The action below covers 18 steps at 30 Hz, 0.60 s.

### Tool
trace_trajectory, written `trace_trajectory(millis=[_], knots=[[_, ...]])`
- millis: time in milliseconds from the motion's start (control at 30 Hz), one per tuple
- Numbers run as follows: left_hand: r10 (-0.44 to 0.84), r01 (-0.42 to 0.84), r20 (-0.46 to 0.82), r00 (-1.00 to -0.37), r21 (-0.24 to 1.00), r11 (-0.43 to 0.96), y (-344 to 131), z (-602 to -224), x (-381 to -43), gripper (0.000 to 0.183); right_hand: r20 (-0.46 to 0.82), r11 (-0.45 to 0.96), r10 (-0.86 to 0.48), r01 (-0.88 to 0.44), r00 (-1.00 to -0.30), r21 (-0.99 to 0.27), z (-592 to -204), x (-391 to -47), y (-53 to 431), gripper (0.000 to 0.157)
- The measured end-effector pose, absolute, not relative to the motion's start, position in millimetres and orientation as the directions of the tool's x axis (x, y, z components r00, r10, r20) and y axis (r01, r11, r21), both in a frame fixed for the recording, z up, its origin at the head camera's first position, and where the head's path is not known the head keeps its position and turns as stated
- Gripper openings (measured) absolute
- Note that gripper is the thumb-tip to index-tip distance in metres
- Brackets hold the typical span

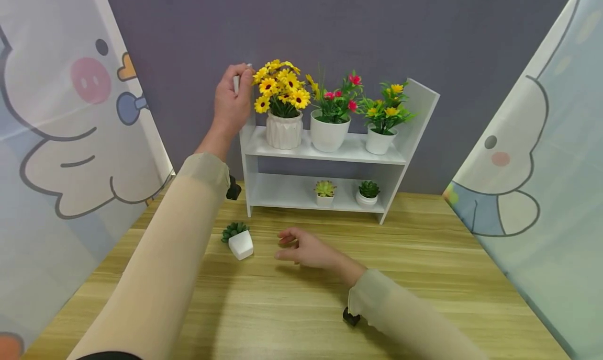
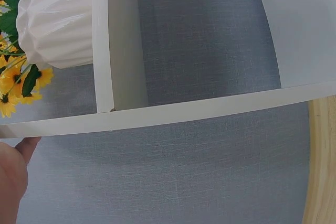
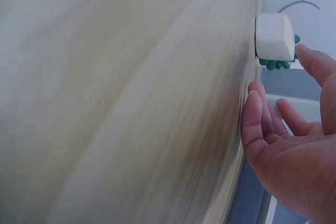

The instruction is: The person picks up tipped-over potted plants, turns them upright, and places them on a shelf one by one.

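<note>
My left hand (image 1: 232, 99) grips the top of the left side panel of a white two-tier shelf (image 1: 282, 189). In the left wrist view, part of the left hand (image 2: 10, 174) shows at the panel's edge. A small succulent in a white pot (image 1: 241, 245) lies tipped over on the table, leaves toward the left. To its right, my right hand (image 1: 308, 249) hovers low over the wood with fingers loosely bent and nothing in them. The right wrist view has the right hand (image 3: 289, 161) with thumb and fingers spread apart, just short of the white pot (image 3: 275, 36).
Yellow daisies in a ribbed pot (image 1: 284, 131), a red-flowered plant (image 1: 330, 132) and a yellow-flowered plant (image 1: 379, 140) stand on the upper tier. Below are a pale green succulent (image 1: 325, 192) and a dark one (image 1: 368, 192). Printed curtains flank the wooden table (image 1: 282, 307).
</note>
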<state>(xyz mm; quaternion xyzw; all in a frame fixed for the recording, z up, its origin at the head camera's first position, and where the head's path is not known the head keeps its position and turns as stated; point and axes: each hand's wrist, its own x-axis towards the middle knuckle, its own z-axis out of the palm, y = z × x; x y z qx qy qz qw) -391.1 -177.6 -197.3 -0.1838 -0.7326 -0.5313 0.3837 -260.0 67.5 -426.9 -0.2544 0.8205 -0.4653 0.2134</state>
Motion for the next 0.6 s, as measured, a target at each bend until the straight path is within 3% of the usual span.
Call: trace_trajectory(millis=[333, 600], knots=[[-0.141, 0.675, 0.754, -0.641, 0.642, 0.363, -175, -197, -392, 0.037, -0.12, 0.467, -0.595, -0.22, -0.795, -0.857, -430, -257, 32, 0.066], [-0.144, 0.686, 0.76, -0.633, 0.638, 0.35, -175, -196, -390, 0.029, -0.127, 0.484, -0.556, -0.196, -0.821, -0.853, -426, -254, 1, 0.069]])
